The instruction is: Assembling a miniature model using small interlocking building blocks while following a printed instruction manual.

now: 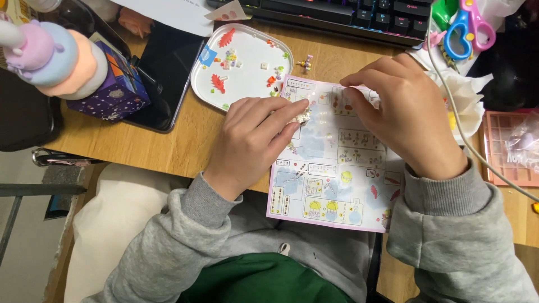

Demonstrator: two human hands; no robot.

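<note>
**A:** What've the hands got?

**B:** From my feed: left hand is curled, fingertips pinched on a tiny pale brick piece. The piece sits right at the fingertips, over the left upper part of the instruction sheet. Too small to tell its exact shape.

**A:** Right hand?

**B:** Right hand is arched over the sheet's upper right, fingertips pressed down near the top edge. Fingers close together. I can't tell if there's a piece under them.

**A:** Gap between the two?

**B:** Near, not touching. The piece lies between them, on the left hand's side.

**A:** Sheet position?

**B:** Flat on the wooden counter, lower edge hanging over the front edge above my lap.

**A:** Loose parts?

**B:** White tray just above the left hand, holding small bricks and red leaf-shaped bits. A few tiny pieces lie on the counter beside the tray's right rim.

**A:** Anything else close?

**B:** Dark tablet left of the tray, keyboard along the back, pink-and-blue scissors top right, pink compartment tray far right.
</note>
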